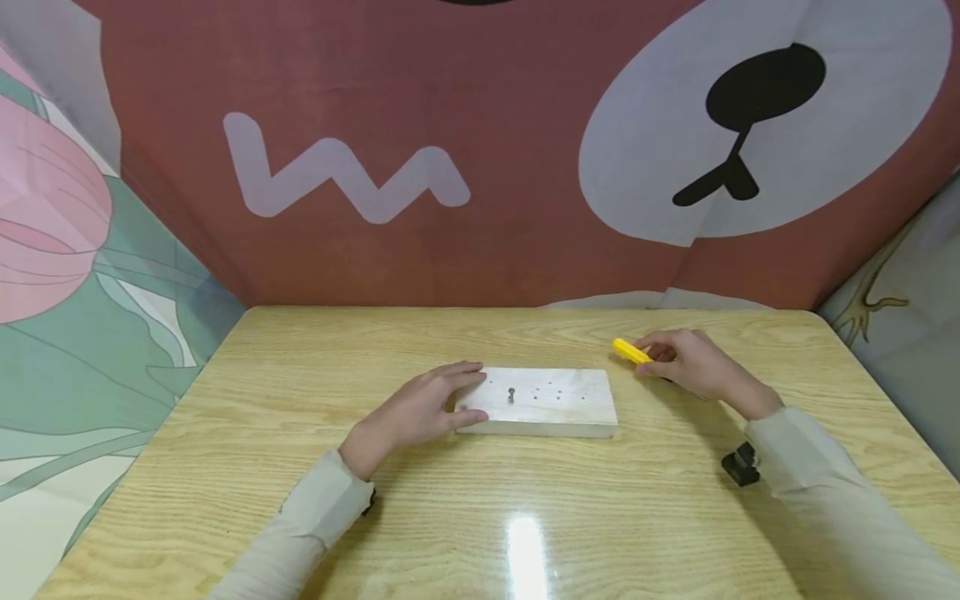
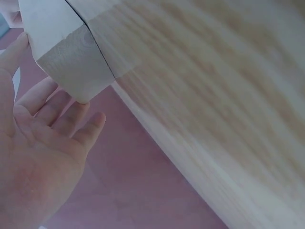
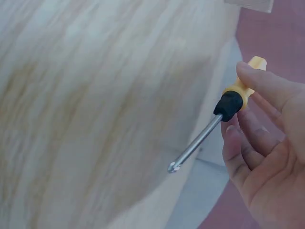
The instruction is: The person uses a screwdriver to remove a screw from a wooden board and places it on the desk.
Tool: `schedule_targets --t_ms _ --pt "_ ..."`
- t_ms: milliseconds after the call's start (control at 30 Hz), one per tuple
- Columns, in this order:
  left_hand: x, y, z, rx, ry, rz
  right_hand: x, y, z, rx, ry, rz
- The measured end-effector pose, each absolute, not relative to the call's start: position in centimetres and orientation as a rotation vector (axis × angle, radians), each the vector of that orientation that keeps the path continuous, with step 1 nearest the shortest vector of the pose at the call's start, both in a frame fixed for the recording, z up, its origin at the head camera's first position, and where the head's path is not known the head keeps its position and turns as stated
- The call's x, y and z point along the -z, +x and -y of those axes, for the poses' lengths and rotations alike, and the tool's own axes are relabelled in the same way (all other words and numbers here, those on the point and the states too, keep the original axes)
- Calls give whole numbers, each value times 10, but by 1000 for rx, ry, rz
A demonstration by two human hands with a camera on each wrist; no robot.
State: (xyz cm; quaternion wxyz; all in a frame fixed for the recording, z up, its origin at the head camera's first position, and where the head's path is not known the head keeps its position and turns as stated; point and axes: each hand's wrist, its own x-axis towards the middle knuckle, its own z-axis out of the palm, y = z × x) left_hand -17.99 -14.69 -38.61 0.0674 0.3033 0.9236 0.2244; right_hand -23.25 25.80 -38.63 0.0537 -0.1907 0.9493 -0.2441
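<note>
A pale wooden block (image 1: 592, 408) with several small holes in its top lies flat on the table. A small metal screw (image 1: 512, 393) stands up from it, left of the middle. My left hand (image 1: 431, 404) holds the block's left end, thumb at the front edge and fingers toward the back edge; the left wrist view shows the end face of the block (image 2: 78, 64) beside the fingers. Right of the block, my right hand (image 1: 686, 362) grips a screwdriver (image 3: 231, 105) by its yellow handle. Its bare metal shaft points back toward the wrist, away from the block.
The wood-grain table (image 1: 300, 350) extends around the block on all sides. Behind it rises a printed reddish backdrop (image 1: 517, 258), with patterned sheets at both sides. A black wrist camera (image 1: 741, 464) hangs under the right sleeve.
</note>
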Motion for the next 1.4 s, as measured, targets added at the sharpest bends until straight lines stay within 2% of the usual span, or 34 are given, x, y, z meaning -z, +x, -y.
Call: schedule_targets --t_ms 800,967,1400 --pt "384 -180 147 -773 933 -2734 341 -196 -226 987 -581 -3044" --pt "385 -180 147 -771 925 -2741 335 -191 -218 1048 -642 -3068" --pt "386 -180 148 -814 924 -2726 329 -184 -207 1189 -582 -3087"
